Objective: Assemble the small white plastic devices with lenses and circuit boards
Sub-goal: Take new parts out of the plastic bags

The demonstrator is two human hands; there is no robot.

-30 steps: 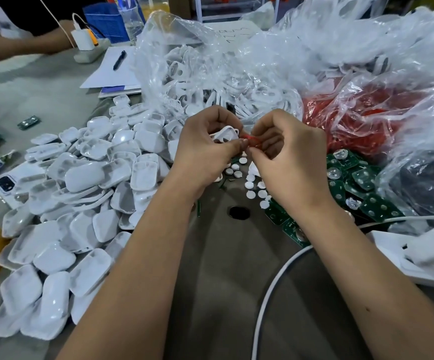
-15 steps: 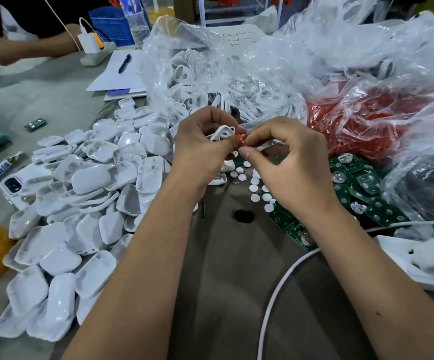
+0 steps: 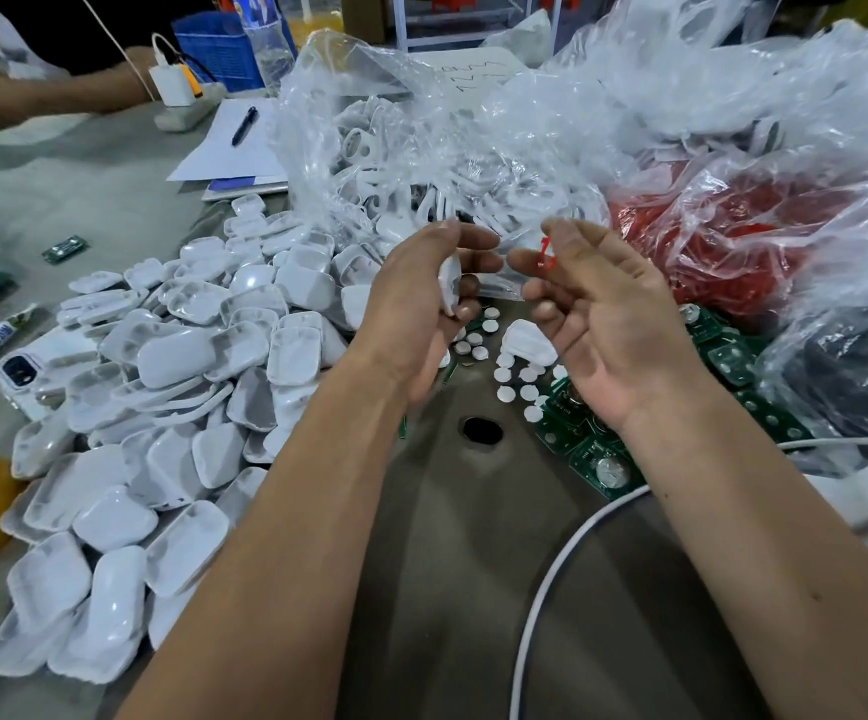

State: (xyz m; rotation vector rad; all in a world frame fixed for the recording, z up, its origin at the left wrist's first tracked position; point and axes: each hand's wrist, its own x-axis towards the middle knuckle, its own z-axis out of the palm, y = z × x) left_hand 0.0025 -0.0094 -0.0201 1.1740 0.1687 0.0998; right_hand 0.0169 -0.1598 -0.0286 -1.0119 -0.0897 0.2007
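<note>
A white shell [image 3: 450, 283] is gripped edge-on in the left hand [image 3: 421, 304]. A red part [image 3: 546, 252] is pinched by the right hand [image 3: 603, 314]; they are held apart, unjoined. Boards [image 3: 598, 459] and lenses [image 3: 507, 376] lie unused below.

Even indoor light, motion-blurred hands

Bare forearms [image 3: 286, 537], no sleeves, no gloves
</note>
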